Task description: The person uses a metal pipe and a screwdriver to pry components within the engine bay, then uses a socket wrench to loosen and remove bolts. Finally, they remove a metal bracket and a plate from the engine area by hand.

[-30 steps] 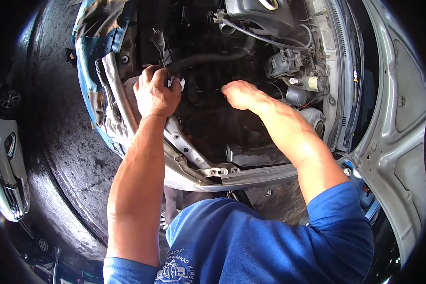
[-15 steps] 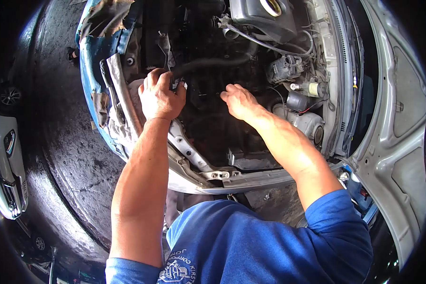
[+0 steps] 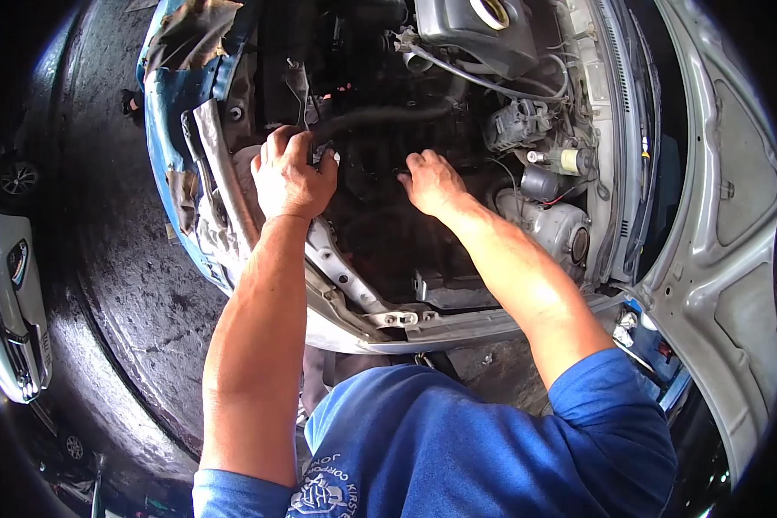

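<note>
**Both hands in engine bay, left on hose end**

Head view, person leaning over the open front of a car. Left hand [image 3: 289, 177] was clenched, fingers wrapped round the near end of the black rubber hose [image 3: 388, 114], just beside a small white clip [image 3: 326, 155]. The hose ran from that hand up and right across the dark bay toward the alternator [image 3: 514, 125].

Right hand [image 3: 432, 181] was set down in the dark middle of the bay, below the hose and apart from it. Its fingers were bent with the tips pressed into shadow. Can't tell if they gripped anything.

The left wrist lay over the bent silver front support [image 3: 345, 276]. The blue masked body edge [image 3: 160, 112] was left of the hand. The plastic engine cover [image 3: 475, 30] sat at top, the raised hood [image 3: 734, 173] on the right. A parked car [image 3: 13, 302] stood far left on the wet floor.

Judgement on doing it well:
- The hose end looked stiff and tucked low, so a full-hand grip close to the end suits it better than fingertips.
- The forearm should stay off the support's raw metal edge.
- The right hand worked nearly blind in shadow, so slow feel beats force there.
- The thin wires near the alternator are best left unsnagged.
</note>
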{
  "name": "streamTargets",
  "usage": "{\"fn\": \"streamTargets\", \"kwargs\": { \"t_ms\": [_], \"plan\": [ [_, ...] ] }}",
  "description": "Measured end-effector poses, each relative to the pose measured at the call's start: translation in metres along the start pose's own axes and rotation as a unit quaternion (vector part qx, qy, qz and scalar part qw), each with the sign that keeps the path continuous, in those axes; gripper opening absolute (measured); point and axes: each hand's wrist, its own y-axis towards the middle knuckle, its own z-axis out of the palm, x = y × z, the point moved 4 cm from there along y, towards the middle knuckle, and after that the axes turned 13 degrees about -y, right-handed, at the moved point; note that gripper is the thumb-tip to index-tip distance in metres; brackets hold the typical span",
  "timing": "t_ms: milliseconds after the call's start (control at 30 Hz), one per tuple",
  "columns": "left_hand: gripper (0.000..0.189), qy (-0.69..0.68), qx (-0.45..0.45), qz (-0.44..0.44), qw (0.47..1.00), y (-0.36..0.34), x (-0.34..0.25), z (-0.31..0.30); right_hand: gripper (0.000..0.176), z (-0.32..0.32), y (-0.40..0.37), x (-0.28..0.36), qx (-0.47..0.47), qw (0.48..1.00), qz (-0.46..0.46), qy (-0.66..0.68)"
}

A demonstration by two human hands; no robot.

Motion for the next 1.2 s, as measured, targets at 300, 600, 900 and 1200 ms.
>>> {"fn": "streamTargets", "kwargs": {
  "t_ms": [300,600,900,1200],
  "plan": [
    [0.037,-0.007,-0.008,0.009,1.000,0.000,0.000,0.000,0.023,0.002,-0.004,0.000,-0.009,0.999,-0.020,-0.029],
    [0.037,0.005,-0.002,0.014,1.000,0.000,0.000,0.002,0.022,0.006,-0.008,-0.004,-0.038,0.999,0.017,-0.009],
    [0.035,0.005,-0.005,0.014,1.000,0.000,0.000,0.002,0.024,0.000,-0.008,-0.004,0.002,0.999,0.012,0.035],
    [0.037,0.002,-0.012,0.008,1.000,0.000,-0.001,0.001,0.023,-0.004,-0.004,-0.004,0.040,0.998,0.042,0.010]
  ]
}}
